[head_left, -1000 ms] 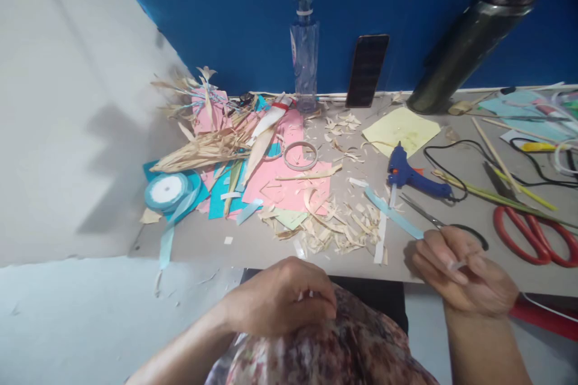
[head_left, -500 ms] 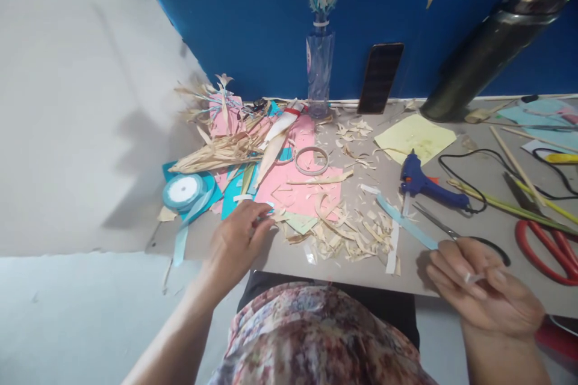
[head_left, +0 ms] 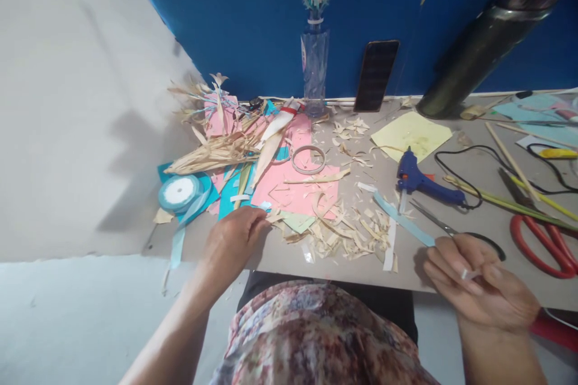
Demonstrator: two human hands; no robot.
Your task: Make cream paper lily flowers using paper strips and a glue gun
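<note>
My left hand [head_left: 235, 236] rests at the table's front edge, thumb and fingers pressed together beside a small white scrap [head_left: 265, 206] and husk shavings [head_left: 352, 231]. Whatever is between its fingertips is hidden. A small white strip [head_left: 470, 274] is pinched in my right hand [head_left: 483, 283], palm up at the right front. Just behind that hand lie black-handled scissors [head_left: 445, 225]. A light blue ribbon piece [head_left: 401, 216] reaches toward its knuckles.
A blue glue gun [head_left: 419, 183], red-handled scissors [head_left: 542, 246] and a yellow paper [head_left: 413, 135] lie to the right. A ribbon roll [head_left: 180, 192] and dried husks [head_left: 212, 153] are at left. A bottle of flowers [head_left: 315, 66], a phone [head_left: 376, 75] and a dark flask [head_left: 478, 54] stand behind.
The thumb and fingers of my left hand have come together at the table edge. My right hand keeps its pinch on the white strip. The whole view has shifted slightly.
</note>
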